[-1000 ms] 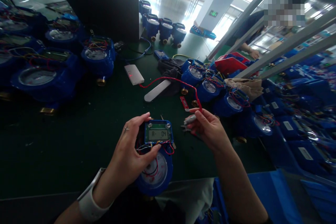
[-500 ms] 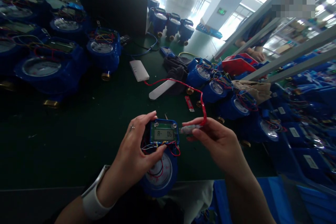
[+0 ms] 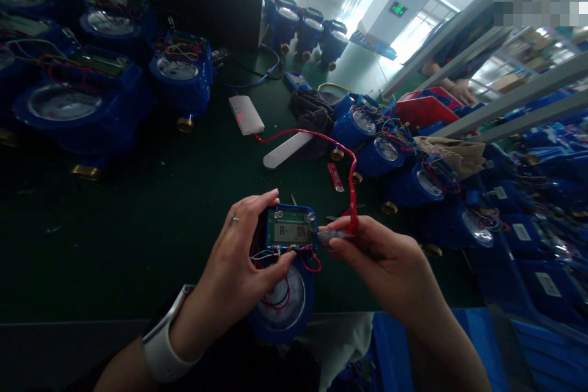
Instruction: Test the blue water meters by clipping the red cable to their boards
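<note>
My left hand (image 3: 245, 245) grips the display housing of a blue meter (image 3: 291, 233), thumb below and fingers at the left side. The screen shows characters starting with "A-", and thin coloured wires hang under it. My right hand (image 3: 381, 254) pinches a grey probe connector (image 3: 331, 237), whose tip touches the right edge of the housing. From the connector a red cable (image 3: 353, 184) runs up and left to a white box (image 3: 247, 115) with a red light on.
Blue meters (image 3: 179, 73) stand at the left, and several more (image 3: 386, 150) line the right. A white flat bar (image 3: 287, 150), a dark cloth (image 3: 315, 110) and a red packet (image 3: 335, 177) lie mid-table. Behind grey rails, a person's hands (image 3: 459, 89) show near a red bin (image 3: 425, 109).
The connector has moved left against the housing, so its pins no longer show. A red light has come on at the white box, and the screen characters have changed.
</note>
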Tool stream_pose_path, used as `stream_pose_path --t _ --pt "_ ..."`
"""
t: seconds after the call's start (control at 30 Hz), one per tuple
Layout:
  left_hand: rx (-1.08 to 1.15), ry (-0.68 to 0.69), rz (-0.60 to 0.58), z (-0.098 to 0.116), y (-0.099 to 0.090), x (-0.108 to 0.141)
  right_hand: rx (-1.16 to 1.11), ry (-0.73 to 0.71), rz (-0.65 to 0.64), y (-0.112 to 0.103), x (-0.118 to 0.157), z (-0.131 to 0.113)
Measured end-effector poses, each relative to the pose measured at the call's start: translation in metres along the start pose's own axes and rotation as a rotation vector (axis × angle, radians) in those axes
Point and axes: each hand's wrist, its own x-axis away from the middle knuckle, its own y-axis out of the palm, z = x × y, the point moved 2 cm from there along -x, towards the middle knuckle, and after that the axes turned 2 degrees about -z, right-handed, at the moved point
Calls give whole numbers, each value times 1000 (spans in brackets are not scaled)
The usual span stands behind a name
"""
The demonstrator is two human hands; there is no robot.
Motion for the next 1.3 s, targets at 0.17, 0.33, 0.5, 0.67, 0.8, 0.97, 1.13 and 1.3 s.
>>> stream_pose_path --t 0.17,0.33,0.5,0.67,0.8,0.97,1.13,1.3 --pt "-4 3 8 0 0 0 -22 -17 -2 2 -1 -1" --pt "4 1 3 0 1 0 -46 -21 -7 2 -1 -2" --pt "16 -7 2 0 0 0 -59 -10 -10 3 -2 -3" --pt "0 -3 -9 0 0 -1 -34 2 4 2 -4 -4" --pt "-2 -4 -9 0 -1 -1 -12 18 -15 1 -5 -5" --pt "-6 -3 -16 1 -2 0 39 0 -43 -1 -10 -9" --pt "-9 1 -14 0 0 -1 107 -16 -54 0 -12 -10" --pt "10 9 -12 -2 0 0 109 14 -53 0 -12 -8"
